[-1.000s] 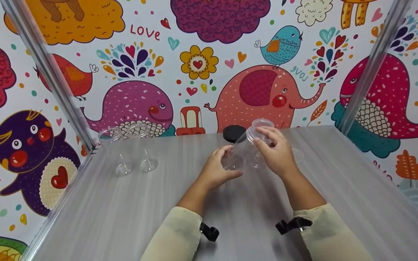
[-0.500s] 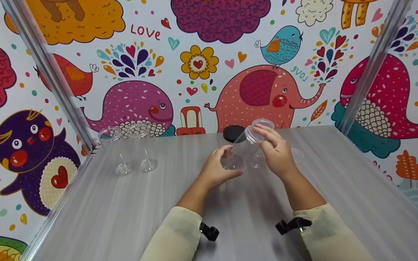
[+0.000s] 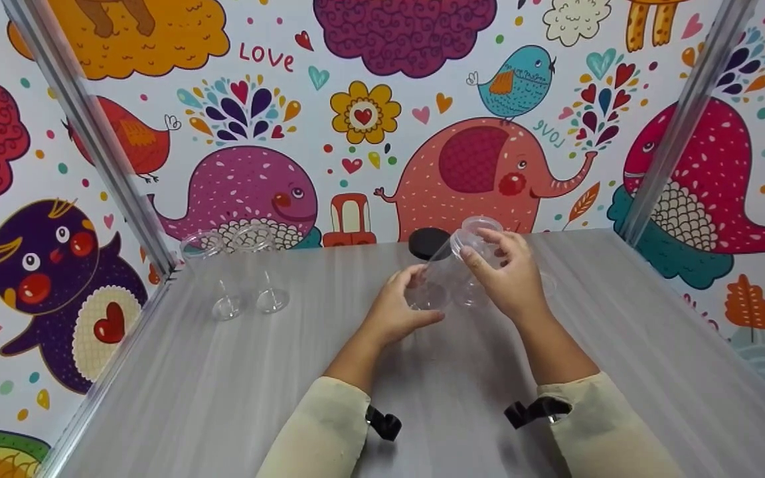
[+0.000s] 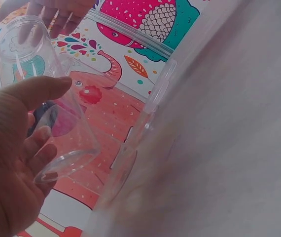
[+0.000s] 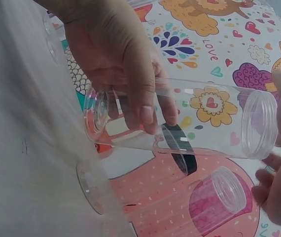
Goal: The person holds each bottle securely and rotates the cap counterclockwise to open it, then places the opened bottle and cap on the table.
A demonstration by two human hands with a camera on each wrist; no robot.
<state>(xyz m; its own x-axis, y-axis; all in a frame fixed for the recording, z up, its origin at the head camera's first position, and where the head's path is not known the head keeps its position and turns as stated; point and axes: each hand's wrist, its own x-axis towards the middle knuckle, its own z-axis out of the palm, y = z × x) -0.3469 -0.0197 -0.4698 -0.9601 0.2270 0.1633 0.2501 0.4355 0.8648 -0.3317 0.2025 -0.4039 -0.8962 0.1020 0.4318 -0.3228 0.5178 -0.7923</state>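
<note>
My left hand (image 3: 397,309) grips a clear plastic jar (image 5: 204,118) near its base, thumb on one side and fingers on the other. The jar tilts toward my right hand (image 3: 510,275), its ribbed rim (image 5: 261,123) uppermost. Around that rim my right thumb and fingers are spread; the thumb lies right at the edge in the head view. In the right wrist view the right fingers hang below the rim. Just behind stand a jar with a black lid (image 3: 429,243) and another clear jar (image 5: 224,192), both partly hidden by the held jar and hands.
Two clear jars (image 3: 226,309) (image 3: 272,301) stand at the back left of the grey table (image 3: 236,398). A flat clear disc (image 3: 548,285) lies right of my right hand. Patterned walls (image 3: 362,60) with metal posts (image 3: 684,133) bound the table behind and at the sides.
Half a second ago the right fingers lay together over the rim; now they are spread, with the thumb back at the near edge. The left hand and jar have stayed in place.
</note>
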